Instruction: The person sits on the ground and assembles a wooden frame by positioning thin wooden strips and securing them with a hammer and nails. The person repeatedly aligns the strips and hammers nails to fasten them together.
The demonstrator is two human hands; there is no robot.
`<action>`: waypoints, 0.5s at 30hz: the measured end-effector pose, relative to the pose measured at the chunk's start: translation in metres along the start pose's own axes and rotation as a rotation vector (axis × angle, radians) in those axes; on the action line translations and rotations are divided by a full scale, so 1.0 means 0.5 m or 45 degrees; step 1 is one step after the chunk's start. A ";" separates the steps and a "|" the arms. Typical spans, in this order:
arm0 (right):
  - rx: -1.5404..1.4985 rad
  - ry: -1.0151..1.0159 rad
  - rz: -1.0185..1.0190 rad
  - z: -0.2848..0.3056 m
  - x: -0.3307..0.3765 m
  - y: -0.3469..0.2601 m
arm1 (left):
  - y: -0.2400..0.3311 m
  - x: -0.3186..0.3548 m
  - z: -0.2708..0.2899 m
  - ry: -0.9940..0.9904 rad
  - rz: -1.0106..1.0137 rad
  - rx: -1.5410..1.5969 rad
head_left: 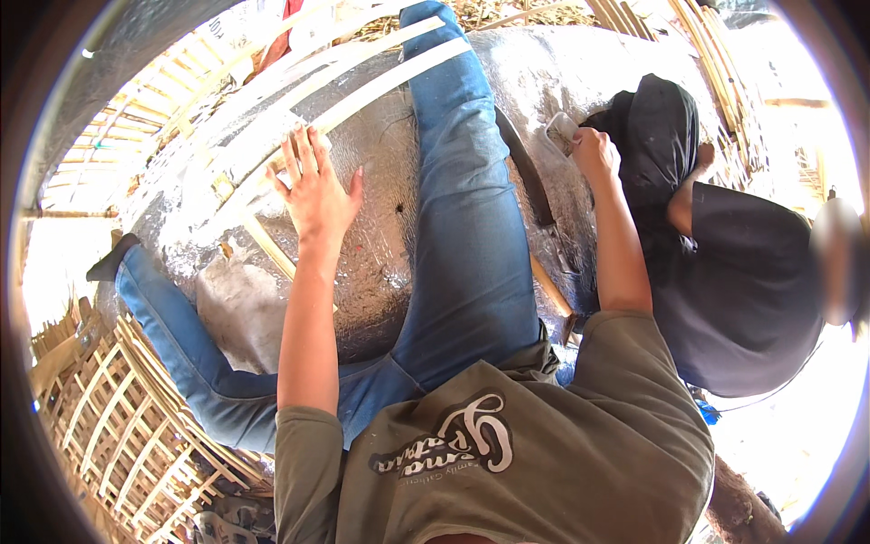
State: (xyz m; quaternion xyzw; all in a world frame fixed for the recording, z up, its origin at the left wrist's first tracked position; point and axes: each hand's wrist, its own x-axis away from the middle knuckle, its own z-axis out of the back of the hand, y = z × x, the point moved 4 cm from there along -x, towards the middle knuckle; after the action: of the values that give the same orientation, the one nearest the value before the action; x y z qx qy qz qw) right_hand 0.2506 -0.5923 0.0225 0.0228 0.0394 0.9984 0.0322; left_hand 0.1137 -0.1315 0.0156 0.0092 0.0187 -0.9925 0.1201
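My left hand (317, 186) is stretched out with its fingers spread, its fingertips at pale bamboo strips (370, 93). Whether the fingers press on a strip or hover just over it I cannot tell. My right hand (598, 154) is closed on the edge of a small whitish, flat, rounded rectangular object (559, 134); its kind does not show clearly. Beside my outstretched right leg lies a long dark blade (524, 168). Nearer to me is a wooden handle (546, 283), partly hidden by my leg and shirt.
A person in black clothes (725, 281) sits close on my right. Woven bamboo lattice (118, 412) stands at lower left, with more slatted bamboo (149, 95) at upper left. Under me is a shiny, worn grey sheet (376, 199). A thick log (743, 503) lies at lower right.
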 end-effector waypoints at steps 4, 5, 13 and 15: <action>0.123 -0.107 0.067 -0.034 -0.022 -0.017 | 0.003 -0.001 0.001 -0.006 0.009 -0.011; 0.129 -0.095 0.094 -0.041 -0.020 -0.026 | 0.002 -0.002 0.001 -0.016 0.011 -0.013; 0.003 -0.113 0.095 -0.054 -0.032 -0.027 | -0.001 -0.001 -0.002 0.017 0.008 -0.008; 0.014 -0.158 0.096 -0.052 -0.036 -0.033 | -0.002 -0.001 -0.002 0.015 0.006 0.000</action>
State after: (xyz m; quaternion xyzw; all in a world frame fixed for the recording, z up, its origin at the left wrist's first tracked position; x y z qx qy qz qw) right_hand 0.2686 -0.5790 -0.0054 0.0863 0.0418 0.9954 -0.0033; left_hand 0.1141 -0.1304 0.0147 0.0151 0.0195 -0.9922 0.1225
